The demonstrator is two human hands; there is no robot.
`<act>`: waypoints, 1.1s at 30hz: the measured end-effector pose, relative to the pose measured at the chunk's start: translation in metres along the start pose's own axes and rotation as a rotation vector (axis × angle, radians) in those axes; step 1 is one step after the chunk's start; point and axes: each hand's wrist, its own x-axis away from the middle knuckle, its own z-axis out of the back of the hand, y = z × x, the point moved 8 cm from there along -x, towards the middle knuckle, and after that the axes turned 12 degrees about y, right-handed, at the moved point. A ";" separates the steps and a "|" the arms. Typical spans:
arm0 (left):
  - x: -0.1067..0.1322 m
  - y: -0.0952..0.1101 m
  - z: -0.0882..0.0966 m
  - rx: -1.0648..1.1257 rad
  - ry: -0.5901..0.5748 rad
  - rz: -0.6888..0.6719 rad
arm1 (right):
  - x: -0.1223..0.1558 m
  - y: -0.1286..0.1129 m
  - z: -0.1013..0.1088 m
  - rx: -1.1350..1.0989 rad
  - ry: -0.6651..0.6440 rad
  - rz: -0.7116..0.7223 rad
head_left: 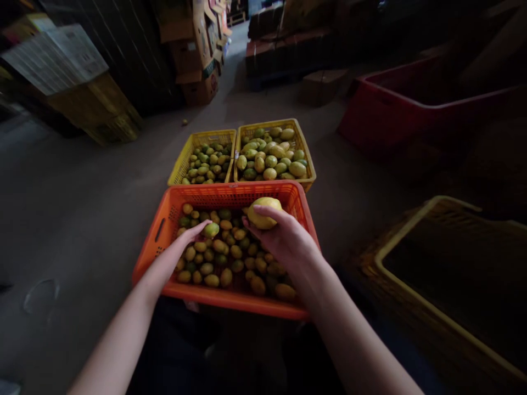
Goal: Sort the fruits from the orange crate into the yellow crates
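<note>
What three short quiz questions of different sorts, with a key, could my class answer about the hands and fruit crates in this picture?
1. True or false: the right hand holds a large yellow fruit above the orange crate.
2. Multiple choice: the left hand touches A) a small green fruit in the orange crate, B) the red bin, C) the cardboard boxes.
3. Fill in: beyond the orange crate stand two ____ crates of fruit, the left one with smaller fruit than the right one.

Key: 1 true; 2 A; 3 yellow.
</note>
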 end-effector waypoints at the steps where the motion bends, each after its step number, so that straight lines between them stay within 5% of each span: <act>1: 0.003 0.014 -0.004 0.008 -0.025 0.025 | 0.003 0.002 -0.006 0.007 -0.041 0.006; 4: 0.025 0.064 -0.017 0.130 -0.207 0.080 | 0.011 0.001 -0.016 0.045 -0.114 0.018; 8: 0.095 0.118 -0.017 0.624 -0.484 0.055 | 0.016 0.008 -0.019 0.195 -0.166 -0.078; 13: 0.147 0.096 -0.010 0.857 -0.505 0.090 | 0.021 0.011 -0.017 0.307 -0.238 0.003; 21: 0.135 0.065 -0.025 1.161 -0.389 0.406 | 0.037 0.023 -0.012 0.384 -0.237 0.175; 27: 0.118 0.078 -0.024 1.273 -0.236 0.266 | 0.030 0.018 -0.014 0.637 -0.208 0.444; 33: 0.125 0.088 -0.015 1.168 -0.154 -0.036 | 0.028 0.022 -0.022 0.541 -0.247 0.510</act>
